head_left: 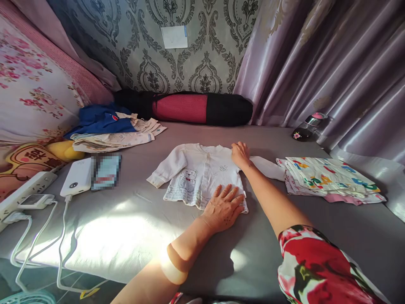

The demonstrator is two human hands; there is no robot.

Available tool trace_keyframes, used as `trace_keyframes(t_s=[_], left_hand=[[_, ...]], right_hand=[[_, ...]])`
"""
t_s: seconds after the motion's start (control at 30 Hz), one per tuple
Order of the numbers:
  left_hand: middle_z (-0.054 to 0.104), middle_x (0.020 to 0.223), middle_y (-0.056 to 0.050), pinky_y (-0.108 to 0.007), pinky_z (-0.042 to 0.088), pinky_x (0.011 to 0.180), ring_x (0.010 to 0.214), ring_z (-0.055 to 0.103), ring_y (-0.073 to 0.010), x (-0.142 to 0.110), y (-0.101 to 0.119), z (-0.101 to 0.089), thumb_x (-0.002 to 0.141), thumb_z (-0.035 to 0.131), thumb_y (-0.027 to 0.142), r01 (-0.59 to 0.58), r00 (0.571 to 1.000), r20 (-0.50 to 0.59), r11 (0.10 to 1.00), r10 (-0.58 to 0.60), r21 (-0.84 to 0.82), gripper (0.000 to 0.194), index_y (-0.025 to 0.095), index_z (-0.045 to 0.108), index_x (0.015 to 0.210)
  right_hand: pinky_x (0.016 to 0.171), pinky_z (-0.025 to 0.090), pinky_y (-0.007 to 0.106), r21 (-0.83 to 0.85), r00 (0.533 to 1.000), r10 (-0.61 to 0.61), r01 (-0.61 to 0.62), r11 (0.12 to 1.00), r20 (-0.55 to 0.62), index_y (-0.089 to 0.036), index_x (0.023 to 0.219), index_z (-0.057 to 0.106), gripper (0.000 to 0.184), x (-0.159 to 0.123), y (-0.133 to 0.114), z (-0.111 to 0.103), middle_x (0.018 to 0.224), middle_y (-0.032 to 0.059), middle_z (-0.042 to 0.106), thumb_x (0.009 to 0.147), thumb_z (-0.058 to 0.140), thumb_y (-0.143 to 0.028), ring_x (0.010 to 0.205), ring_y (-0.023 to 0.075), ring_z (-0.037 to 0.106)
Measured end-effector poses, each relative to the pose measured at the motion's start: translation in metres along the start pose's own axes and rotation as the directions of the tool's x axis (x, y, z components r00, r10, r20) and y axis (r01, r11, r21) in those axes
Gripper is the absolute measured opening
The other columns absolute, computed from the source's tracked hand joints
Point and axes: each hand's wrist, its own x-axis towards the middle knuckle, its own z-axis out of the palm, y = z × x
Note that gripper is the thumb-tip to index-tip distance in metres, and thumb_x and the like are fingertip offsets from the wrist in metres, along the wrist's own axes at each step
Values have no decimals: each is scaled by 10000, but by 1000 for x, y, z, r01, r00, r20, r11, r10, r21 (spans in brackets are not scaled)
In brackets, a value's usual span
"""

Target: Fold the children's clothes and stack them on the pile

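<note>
On the grey sheet (272,141), the white shirt (196,173) spans nine to three o'clock, mostly toward ten from the left hand (223,209), flat, fingers apart; the right hand (241,155), nearer the three-o'clock sleeve, curls at the shoulder, pinch unclear.

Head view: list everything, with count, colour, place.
Shirt: one, white, centre
Folded stack: one, multicoloured, right
Clothes pile: one, blue/cream, left
Long bag: one, black/red, back
Bottle: one, dark, right
Power bank: one, white, left
Packet: one, blue, left
Power strip: one, white, left
Cables: several, white, left
Cushions: count unclear, yellow/brown, left
Floral fabric: one, pink/white, left
Paper: one, white, wall
Curtain: one, mauve, right
Sheet: one, grey, beneath
Coil: one, teal, bottom
Sleeve: one, red, right arm
Left hand: one, on shirt
Right hand: one, on shirt
</note>
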Motion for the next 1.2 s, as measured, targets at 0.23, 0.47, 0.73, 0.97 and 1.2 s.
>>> trace_keyframes(t_s=[0.23,0.47,0.73,0.97,1.2], left_hand=[[575,1411,-98,-448,357,1157,1363,475,-225,4,-5,-9,1039,286,345,171,977,-116,983,-177,-61,407,189,560,1295],[421,1519,-205,-563,288,1175,1449,325,-354,-3,-29,-5,991,399,357,362,928,-133,926,-347,107,483,91,494,1383],[383,1542,-213,-623,267,1149,1464,283,-372,-3,-26,4,989,379,436,387,918,-142,913,-370,124,569,116,416,1458],[517,1429,-191,-529,360,1111,1379,423,-339,2,-30,-17,980,413,398,396,912,-130,917,-389,38,437,130,521,1308],[516,1402,-203,-530,340,1102,1371,417,-342,-5,-51,-36,959,433,260,577,806,-212,813,-552,75,270,130,545,1167]], right_hand=[[958,378,413,69,979,-183,177,982,87,-237,1224,649,375,12,-32,5,1299,106,601,999,349,-216,1226,294,474],[984,345,407,116,995,-67,58,992,77,-206,1225,638,329,27,-46,15,1310,131,580,972,431,-244,1252,301,443],[971,344,410,98,1000,2,-1,995,-9,-165,1223,615,357,27,-56,23,1301,160,571,944,393,-163,1245,306,446],[984,365,457,68,996,-74,70,995,59,-189,1206,656,354,35,-70,11,1271,161,599,936,430,-160,1250,329,450],[981,358,401,182,956,-277,257,949,94,-273,1292,605,360,30,-124,14,1330,102,571,1014,376,-275,1257,294,435]])
